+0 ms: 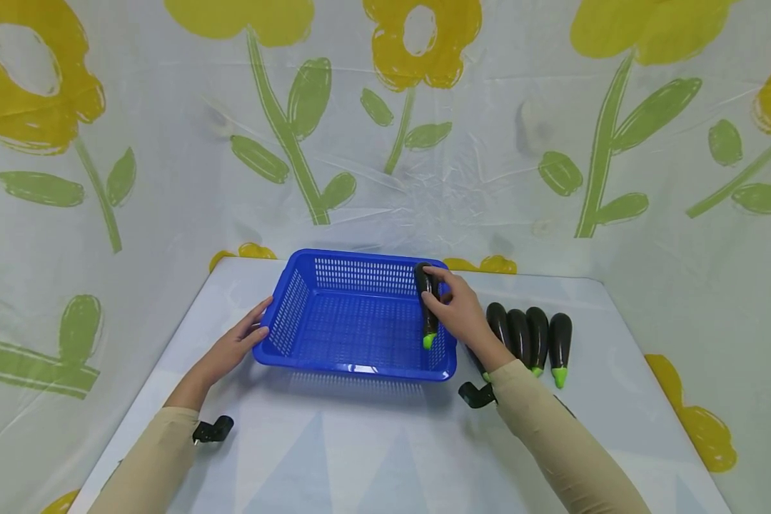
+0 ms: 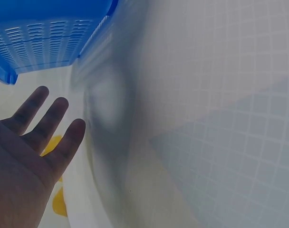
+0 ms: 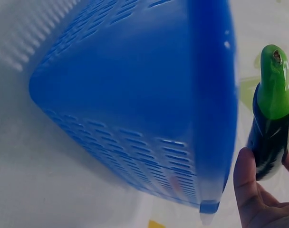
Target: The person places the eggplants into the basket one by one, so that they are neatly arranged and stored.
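1. the right hand [image 1: 459, 314] grips a dark purple eggplant with a bright green stem cap [image 1: 427, 305], fingers curled round its middle, just inside the right wall of the blue slotted plastic basket [image 1: 308, 314].
2. the eggplant's long axis runs near to far, with the green cap toward the person and low over the basket floor; whether it touches the floor i cannot tell.
3. the left hand [image 1: 238, 343] lies spread, fingers straight, against the basket's left wall near the front corner, holding nothing.
4. apart from the held eggplant the basket shows nothing inside.
5. a row of four more dark eggplants [image 1: 530, 333] lies on the white table [image 1: 373, 442] just right of the basket, caps toward the person, nearer the right hand.
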{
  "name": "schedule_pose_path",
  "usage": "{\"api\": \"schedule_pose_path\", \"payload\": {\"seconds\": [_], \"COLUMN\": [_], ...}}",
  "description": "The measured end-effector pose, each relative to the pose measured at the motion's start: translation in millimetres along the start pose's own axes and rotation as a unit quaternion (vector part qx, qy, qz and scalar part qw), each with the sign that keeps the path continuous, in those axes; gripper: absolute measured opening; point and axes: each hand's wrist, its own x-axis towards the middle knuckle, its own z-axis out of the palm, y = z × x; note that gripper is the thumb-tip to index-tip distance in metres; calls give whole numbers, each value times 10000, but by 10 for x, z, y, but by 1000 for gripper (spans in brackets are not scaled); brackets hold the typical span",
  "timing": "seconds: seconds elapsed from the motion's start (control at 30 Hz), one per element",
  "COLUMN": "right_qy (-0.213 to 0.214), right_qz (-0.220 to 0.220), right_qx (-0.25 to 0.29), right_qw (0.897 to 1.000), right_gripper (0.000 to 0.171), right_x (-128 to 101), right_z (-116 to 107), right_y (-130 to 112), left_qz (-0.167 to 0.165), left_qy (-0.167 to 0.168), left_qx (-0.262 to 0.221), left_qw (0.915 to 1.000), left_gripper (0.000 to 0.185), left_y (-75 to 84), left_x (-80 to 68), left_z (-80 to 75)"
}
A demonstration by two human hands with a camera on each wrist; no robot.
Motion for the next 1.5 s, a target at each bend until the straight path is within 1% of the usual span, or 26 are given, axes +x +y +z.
{"api": "schedule_pose_path", "payload": {"seconds": [0.4, 0.7, 0.83, 1.0, 1.07, 1.27, 1.5], "right_qy": [-42, -111, -155, -214, -217, -225, -310], "right_qz": [1, 127, 112, 118, 133, 148, 35], "right_qx": [122, 326, 300, 246, 219, 276, 528], "right_qw": [9999, 9993, 9994, 9994, 9994, 9993, 9981], "right_gripper": [49, 50, 50, 49, 49, 49, 49], "right_x": [70, 154, 197, 224, 232, 242, 265], "right_z": [49, 120, 164, 204, 213, 207, 206], "right_y": [-147, -222, -235, -257, -264, -310, -357], "left_qz": [-62, -116, -170, -155, -145, -110, -11], "left_qy": [5, 7, 6, 39, 41, 13, -24], "left_qx": [30, 44, 140, 116, 99, 60, -27], "left_qw": [10000, 9999, 9998, 9998, 9998, 9999, 10000], "left_gripper": [66, 66, 65, 64, 65, 66, 67], "left_y": [0, -22, 36, 128, 118, 23, 3], "left_x": [4, 22, 0, -43, -45, -20, -4], "left_z": [5, 5, 18, 30, 26, 2, 15]}}
